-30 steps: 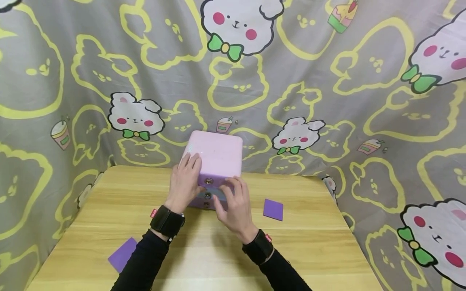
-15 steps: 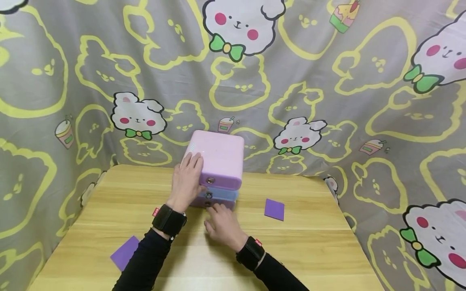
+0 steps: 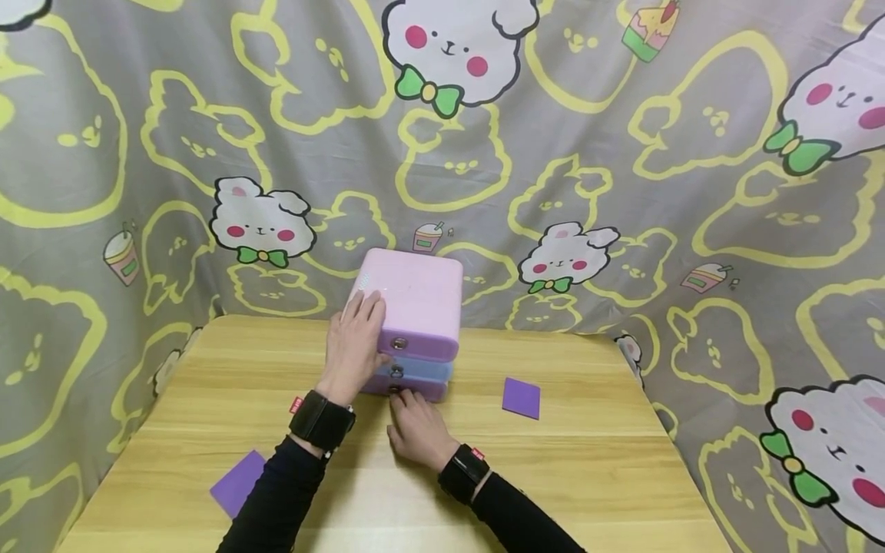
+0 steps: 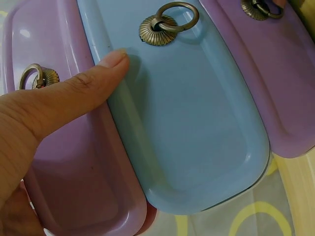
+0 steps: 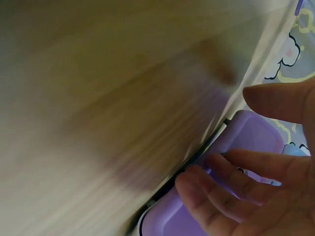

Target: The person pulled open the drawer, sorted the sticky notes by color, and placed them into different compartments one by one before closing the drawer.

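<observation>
Steady the drawer box first: standing on the counter near the patterned cloth, pink top up, three drawer fronts facing the person. Brace with the left grip, spread over the box's upper left corner, fingers on the pink top, thumb laid straight across the front. Press there evenly, back and down, so as not to drag or tip the box.

Mind the thumb: crossing the purple top drawer, tip on the near edge of the blue middle drawer. Probably useful for pinning both in place, and well clear of the purple bottom drawer.

Work low with the right grip, fingers reaching to the bottom drawer's bronze ring pull, thumb held apart. Cannot tell touching from hooking, with the ring half hidden by fingers. Before any draw, make sure of a fingertip through the ring rather than a mere brush against the metal.

Pull level, straight toward the body, low over the counter; likely to bind if tugged upward or sideways. Start gently, matching the left grip's push to the right grip's pull.

Leave alone the right purple square, flat beside the box, and the left purple square, partly behind the left sleeve.
</observation>
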A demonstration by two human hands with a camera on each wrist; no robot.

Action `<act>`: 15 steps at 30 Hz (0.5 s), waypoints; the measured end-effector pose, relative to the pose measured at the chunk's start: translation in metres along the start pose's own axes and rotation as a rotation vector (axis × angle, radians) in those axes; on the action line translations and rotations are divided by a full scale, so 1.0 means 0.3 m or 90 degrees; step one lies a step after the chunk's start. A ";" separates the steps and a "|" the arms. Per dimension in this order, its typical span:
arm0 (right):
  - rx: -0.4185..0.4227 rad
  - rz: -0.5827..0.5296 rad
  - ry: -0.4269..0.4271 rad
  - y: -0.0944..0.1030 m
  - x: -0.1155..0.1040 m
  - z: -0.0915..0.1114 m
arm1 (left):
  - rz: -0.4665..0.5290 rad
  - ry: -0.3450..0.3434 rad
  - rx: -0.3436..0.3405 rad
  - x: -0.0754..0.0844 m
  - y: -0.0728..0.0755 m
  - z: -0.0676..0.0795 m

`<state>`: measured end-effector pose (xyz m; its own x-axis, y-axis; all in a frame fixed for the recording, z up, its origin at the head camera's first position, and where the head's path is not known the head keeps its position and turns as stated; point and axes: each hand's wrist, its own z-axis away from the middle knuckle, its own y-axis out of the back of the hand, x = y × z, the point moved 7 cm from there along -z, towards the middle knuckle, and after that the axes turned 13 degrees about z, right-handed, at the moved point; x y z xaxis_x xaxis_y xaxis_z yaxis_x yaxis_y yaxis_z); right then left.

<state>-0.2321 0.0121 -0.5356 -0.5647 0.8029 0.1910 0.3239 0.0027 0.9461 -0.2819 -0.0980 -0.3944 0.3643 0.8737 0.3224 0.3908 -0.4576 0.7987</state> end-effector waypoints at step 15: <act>-0.067 -0.010 -0.004 0.004 -0.003 -0.030 | -0.002 0.007 -0.005 0.001 -0.001 0.002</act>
<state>-0.2381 0.0061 -0.5324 -0.5641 0.8072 0.1740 0.2329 -0.0466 0.9714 -0.2815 -0.0978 -0.3947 0.3541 0.8771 0.3246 0.3859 -0.4532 0.8036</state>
